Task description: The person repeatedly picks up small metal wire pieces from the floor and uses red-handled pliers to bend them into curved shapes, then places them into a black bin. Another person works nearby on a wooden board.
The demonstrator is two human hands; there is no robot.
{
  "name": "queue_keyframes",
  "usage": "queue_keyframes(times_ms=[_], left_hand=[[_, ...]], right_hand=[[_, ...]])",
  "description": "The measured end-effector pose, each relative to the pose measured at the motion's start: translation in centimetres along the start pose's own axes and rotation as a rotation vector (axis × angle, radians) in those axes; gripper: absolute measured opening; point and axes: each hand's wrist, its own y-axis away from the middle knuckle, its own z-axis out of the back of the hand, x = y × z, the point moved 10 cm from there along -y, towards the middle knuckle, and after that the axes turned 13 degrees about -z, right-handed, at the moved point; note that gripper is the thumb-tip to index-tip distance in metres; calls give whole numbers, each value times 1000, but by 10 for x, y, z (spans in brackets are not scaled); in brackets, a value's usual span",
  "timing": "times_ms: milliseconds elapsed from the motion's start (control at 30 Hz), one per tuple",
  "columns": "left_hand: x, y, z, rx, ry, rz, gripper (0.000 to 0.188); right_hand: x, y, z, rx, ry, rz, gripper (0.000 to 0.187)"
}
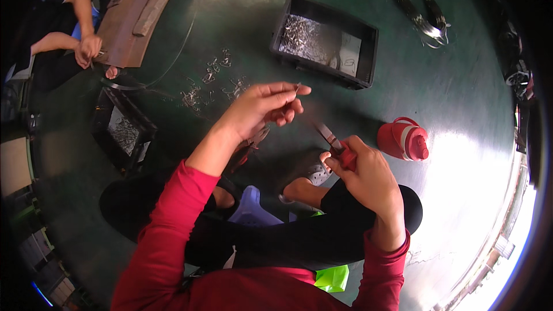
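Between its thumb and fingertips, my left hand (271, 103) pinches a small thin metal piece (298, 88); its exact kind is too small to make out. My right hand (368, 173) is closed round the red handle of a tool with a flat metal blade (327, 135), which points up and left toward the left hand. The two hands are apart, and the blade does not touch the piece. Below my left wrist, red-handled pliers (247, 150) are partly hidden. Several loose bent metal pieces (213, 69) lie on the green floor beyond my left hand.
Ahead stands a black crate (367, 52) with many small metal pieces; a smaller black crate (147, 129) sits left. A red jug (397, 138) is at right, a wire coil (423, 20) far right. Far left, another person's hands (86, 49) work beside a brown board (129, 34).
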Motion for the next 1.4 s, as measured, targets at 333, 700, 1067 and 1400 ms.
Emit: queue_keyframes(times_ms=[333, 700, 1067, 1400], left_hand=[[-70, 91, -44, -70, -256, -277, 27], [-77, 119, -40, -130, -301, -266, 26], [-80, 127, -44, -50, -493, -304, 28], [-91, 140, -40, -188, -633, -457, 27]], right_hand=[[35, 26, -28, 273, -220, 117, 35], [43, 37, -39, 354, -165, 98, 36], [55, 33, -36, 105, -141, 264, 23], [70, 28, -44, 41, -144, 284, 18]])
